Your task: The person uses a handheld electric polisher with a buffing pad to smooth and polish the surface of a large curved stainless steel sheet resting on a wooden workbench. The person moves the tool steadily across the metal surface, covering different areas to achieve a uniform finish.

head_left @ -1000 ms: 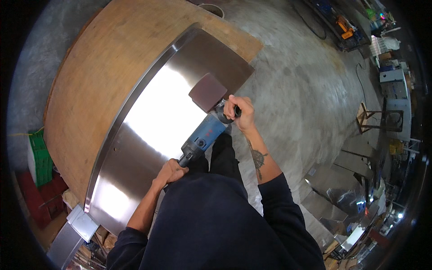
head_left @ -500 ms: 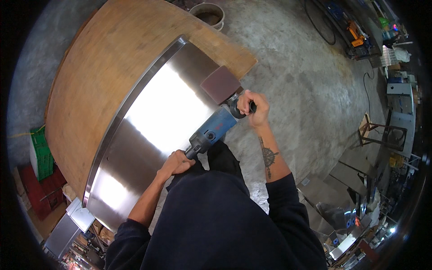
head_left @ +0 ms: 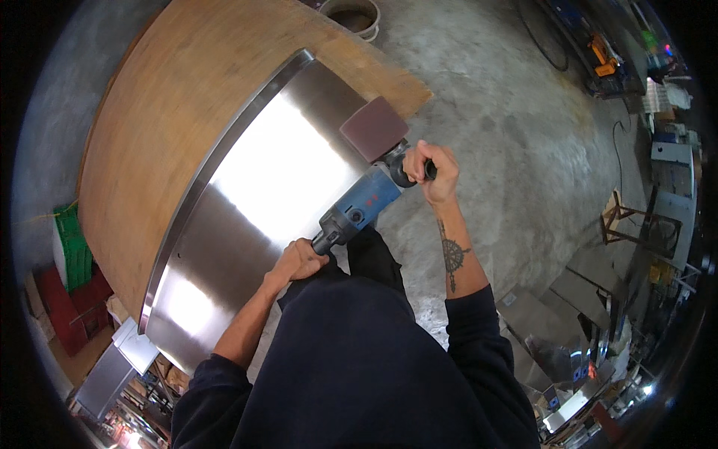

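Note:
Both my hands grip a blue and black power sander (head_left: 366, 198), held slantwise along the near edge of a shiny stainless steel sheet (head_left: 217, 247). My left hand (head_left: 299, 260) is closed round its rear handle. At the front, my right hand (head_left: 435, 170) wraps a black side handle. The wide reddish-brown abrasive drum (head_left: 375, 129) lies over the sheet's far right end; whether it touches the metal I cannot tell. A raised lip (head_left: 224, 153) runs along the sheet's far edge.
Under the sheet is a large wooden tabletop (head_left: 172, 90). A bucket (head_left: 355, 16) stands beyond it. At left are a green crate (head_left: 72, 247) and a red box (head_left: 75, 310). A metal-framed stand (head_left: 647, 224) and stacked sheet panels (head_left: 546, 322) are on the right, on a concrete floor (head_left: 516, 165).
The sander and both hands have shifted slightly right and its drum a little farther away along the sheet. The grip of both hands is unchanged.

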`<state>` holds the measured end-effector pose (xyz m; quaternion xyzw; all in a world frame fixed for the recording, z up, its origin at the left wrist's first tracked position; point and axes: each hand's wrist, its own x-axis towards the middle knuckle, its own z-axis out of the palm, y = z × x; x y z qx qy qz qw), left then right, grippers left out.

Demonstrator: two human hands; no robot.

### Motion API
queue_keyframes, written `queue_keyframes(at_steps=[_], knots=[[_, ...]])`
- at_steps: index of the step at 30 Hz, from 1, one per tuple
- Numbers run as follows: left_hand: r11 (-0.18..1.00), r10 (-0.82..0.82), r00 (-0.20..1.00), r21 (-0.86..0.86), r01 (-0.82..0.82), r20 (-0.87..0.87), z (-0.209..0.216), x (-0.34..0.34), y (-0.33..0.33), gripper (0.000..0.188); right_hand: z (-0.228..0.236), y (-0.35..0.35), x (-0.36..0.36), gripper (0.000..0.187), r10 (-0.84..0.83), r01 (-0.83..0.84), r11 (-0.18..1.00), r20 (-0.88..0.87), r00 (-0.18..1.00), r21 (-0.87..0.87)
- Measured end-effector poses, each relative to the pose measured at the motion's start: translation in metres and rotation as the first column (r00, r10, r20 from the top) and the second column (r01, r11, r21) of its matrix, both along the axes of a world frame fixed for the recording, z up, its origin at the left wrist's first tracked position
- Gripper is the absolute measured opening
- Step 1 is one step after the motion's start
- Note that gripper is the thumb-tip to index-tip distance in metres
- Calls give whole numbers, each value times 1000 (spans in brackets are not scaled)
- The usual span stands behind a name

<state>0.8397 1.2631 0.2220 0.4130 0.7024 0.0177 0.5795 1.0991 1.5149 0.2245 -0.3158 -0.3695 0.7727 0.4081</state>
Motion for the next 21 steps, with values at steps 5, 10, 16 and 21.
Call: queue_keyframes(at_steps=[5,10,16,21], knots=[[996,-9,999,-90,6,-32,8,0,-7,55,-3,-16,-1,56,15,-15,1000,-4,1000,-9],[992,-28,1000,-126,27,-5,8,-7,-29,54,0,-41,-9,56,22,-22,1000,-2,1000,12],[998,-37,999,-54,37,8,24,-43,-110,50,24,-128,-35,55,5,-5,999,15,1000,43],[996,-14,1000,89,14,-2,21,-66,-159,50,36,-178,-54,55,-31,30,996,6,1000,90]])
